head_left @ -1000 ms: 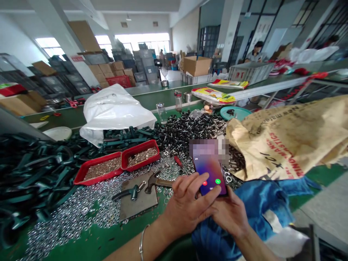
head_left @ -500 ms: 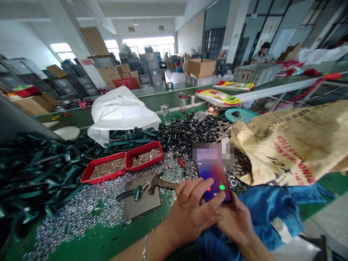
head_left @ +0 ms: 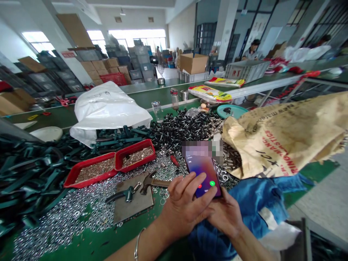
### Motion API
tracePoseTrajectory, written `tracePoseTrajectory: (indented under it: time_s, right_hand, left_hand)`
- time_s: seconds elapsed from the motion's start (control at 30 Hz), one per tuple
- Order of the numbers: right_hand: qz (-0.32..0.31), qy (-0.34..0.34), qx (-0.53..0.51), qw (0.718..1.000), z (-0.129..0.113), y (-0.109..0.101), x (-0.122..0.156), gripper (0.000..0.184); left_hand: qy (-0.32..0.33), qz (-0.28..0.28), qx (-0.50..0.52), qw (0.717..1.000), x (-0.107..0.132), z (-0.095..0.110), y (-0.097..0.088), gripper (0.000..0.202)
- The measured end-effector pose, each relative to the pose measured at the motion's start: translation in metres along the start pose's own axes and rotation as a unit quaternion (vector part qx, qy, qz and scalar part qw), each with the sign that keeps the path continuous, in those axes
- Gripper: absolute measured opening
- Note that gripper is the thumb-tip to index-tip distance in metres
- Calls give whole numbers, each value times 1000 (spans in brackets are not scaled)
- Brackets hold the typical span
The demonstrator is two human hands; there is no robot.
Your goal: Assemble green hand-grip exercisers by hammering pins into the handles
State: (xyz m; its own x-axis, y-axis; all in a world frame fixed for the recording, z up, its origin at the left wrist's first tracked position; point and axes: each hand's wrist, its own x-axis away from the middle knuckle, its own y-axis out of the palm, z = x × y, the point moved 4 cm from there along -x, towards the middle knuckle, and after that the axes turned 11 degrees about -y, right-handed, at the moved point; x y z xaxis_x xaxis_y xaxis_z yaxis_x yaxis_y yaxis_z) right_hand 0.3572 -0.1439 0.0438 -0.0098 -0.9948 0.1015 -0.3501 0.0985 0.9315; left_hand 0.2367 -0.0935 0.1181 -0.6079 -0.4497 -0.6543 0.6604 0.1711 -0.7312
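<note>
Left hand (head_left: 185, 206) and right hand (head_left: 224, 217) sit together, gripping the phone (head_left: 203, 172) from below, its long axis pointing to 11 o'clock; right hand cups the lower corner; hammer (head_left: 149, 183) at 10 o'clock, red trays (head_left: 92, 179) beyond, sack (head_left: 285, 137) at 2 o'clock

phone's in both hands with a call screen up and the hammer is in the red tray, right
Not quite: the hammer is not in a red tray. The head view shows it lying on the metal plate, apart from the red trays. The rest stands: the phone is held in the left hand and the right hand, with a call screen up.
</note>
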Motion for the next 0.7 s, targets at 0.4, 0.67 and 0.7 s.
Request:
tracePoseTrajectory:
  time_s: [0.4, 0.67, 0.7]
  right_hand:
    - [-38, -21, 14, 999, -2, 9, 2, 60]
    - [14, -64, 44, 997, -10, 21, 19, 67]
    - [26, -67, 54, 996, -13, 24, 25, 64]
  left_hand:
    - [-250, 171, -40, 952, -49, -82, -72, 46]
    - [-219, 20, -21, 975, 1, -62, -24, 43]
    - [-218, -8, -16, 976, 14, -59, -18, 42]
